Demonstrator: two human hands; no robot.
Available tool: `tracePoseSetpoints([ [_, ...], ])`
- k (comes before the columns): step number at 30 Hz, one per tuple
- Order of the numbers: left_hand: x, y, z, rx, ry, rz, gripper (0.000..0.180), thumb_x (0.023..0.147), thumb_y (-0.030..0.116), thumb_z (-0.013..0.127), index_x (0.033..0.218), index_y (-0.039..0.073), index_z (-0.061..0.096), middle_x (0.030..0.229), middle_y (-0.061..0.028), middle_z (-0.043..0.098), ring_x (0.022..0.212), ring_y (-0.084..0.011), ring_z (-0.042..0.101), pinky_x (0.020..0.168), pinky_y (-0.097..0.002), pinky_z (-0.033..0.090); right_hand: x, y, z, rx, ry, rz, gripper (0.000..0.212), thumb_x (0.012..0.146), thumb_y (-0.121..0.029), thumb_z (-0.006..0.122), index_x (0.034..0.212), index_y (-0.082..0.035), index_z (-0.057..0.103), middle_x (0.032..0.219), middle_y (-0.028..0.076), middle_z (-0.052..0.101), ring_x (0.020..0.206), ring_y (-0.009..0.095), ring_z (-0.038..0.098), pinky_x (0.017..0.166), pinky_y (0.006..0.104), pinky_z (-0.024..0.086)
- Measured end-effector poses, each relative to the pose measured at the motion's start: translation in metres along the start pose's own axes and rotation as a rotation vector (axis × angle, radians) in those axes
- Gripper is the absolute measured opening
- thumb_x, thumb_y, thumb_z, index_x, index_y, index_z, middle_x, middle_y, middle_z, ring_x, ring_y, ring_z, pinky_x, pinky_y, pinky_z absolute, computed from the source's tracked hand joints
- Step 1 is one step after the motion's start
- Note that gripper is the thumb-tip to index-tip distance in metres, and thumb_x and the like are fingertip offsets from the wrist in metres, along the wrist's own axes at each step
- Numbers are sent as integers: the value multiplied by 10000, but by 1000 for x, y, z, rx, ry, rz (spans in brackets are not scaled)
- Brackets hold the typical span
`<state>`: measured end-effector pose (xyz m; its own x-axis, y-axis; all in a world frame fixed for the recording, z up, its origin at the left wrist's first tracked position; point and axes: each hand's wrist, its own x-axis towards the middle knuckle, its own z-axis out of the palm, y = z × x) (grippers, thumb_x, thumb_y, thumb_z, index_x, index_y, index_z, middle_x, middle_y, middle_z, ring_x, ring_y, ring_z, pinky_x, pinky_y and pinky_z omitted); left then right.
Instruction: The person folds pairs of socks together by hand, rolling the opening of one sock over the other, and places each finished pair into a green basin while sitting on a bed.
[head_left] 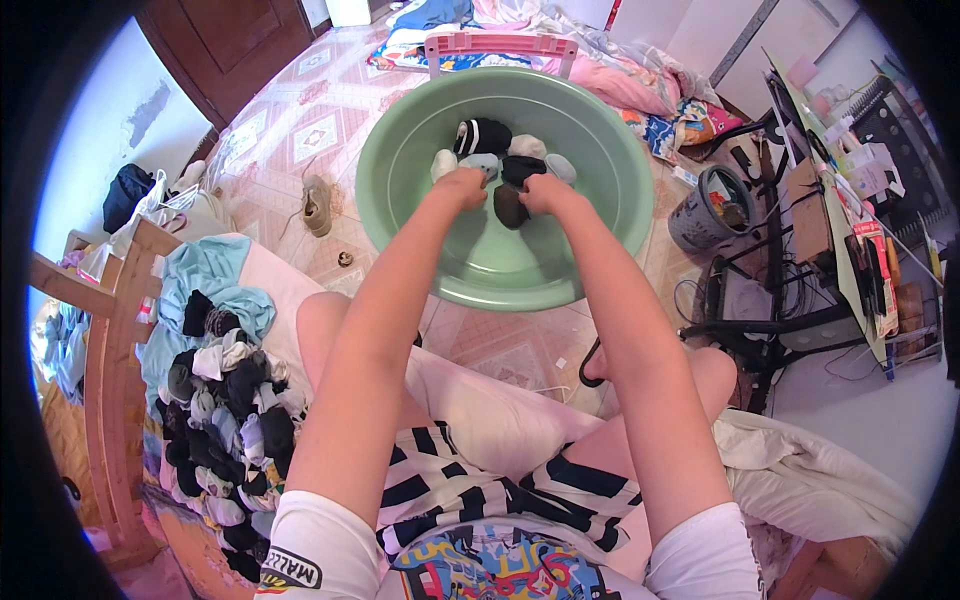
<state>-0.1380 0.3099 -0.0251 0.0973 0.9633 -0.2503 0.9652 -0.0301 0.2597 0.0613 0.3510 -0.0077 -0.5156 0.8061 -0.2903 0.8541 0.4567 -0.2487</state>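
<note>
A large green plastic basin [440,275] stands in front of me, with several rolled or folded socks inside it. My left hand [464,188] is closed at a light grey sock [482,163], beside a white sock [443,163]. My right hand [547,193] is closed at the edge of a dark brown sock [510,208], just below a black sock [523,170]. Behind these lie a black sock with white stripes [484,136], a cream sock [528,147] and a pale grey sock [561,168]. My fingertips are partly hidden.
A big heap of mixed socks [225,420] lies to my left, beside light blue cloth [215,275] and a wooden bed frame [125,300]. A shoe [317,205] is on the tiled floor. To the right are a waste bin [712,208] and a cluttered desk [840,220]; bedding lies beyond.
</note>
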Motion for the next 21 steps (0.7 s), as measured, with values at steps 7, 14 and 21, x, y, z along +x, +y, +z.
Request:
tracePoseSetpoints([
  [7,-20,7,-21,43,-86,-55,373,837,307,631,1141,98,691,1189,-168,659,1113,-310,628,966,-412,488,-17,-2,-7,-10,-31,-29,447,859,-447,639,1023,-37,709,1004,187,694,955,338,666,852,436,517],
  [14,-30,5,-18,-18,-67,10,438,836,329,654,1227,132,661,1194,-166,659,1123,-328,619,993,-409,472,-18,-18,2,-46,-4,-128,444,808,-418,695,1000,-18,717,977,209,700,907,340,682,813,432,535],
  [21,-16,2,-11,-28,-70,20,409,845,269,624,1241,173,654,1202,-149,657,1125,-314,622,984,-414,483,-4,-32,-1,-27,-32,-7,430,779,-332,713,1078,-24,700,1142,182,677,1057,331,656,914,432,530],
])
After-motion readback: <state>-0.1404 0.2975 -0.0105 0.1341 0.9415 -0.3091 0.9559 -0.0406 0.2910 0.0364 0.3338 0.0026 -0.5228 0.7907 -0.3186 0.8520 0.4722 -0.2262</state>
